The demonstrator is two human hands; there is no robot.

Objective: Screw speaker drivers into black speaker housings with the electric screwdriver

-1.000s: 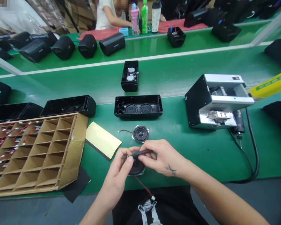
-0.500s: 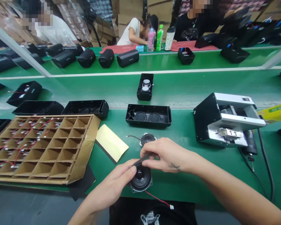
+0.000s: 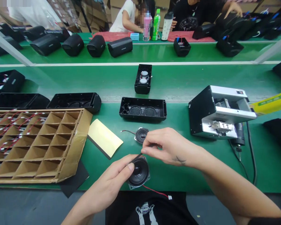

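At centre, left hand and right pinch one strip — along one speaker (of two loose).

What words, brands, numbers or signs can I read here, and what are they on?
None can be read for certain.
Yellow object at far right: marks, too blurred.
Far dark housing: pale logo, too small.
Green bottle: label, too small.
Co-worker's black shirt: print, too blurred.
Speaker at the left hand: no lettering visible.
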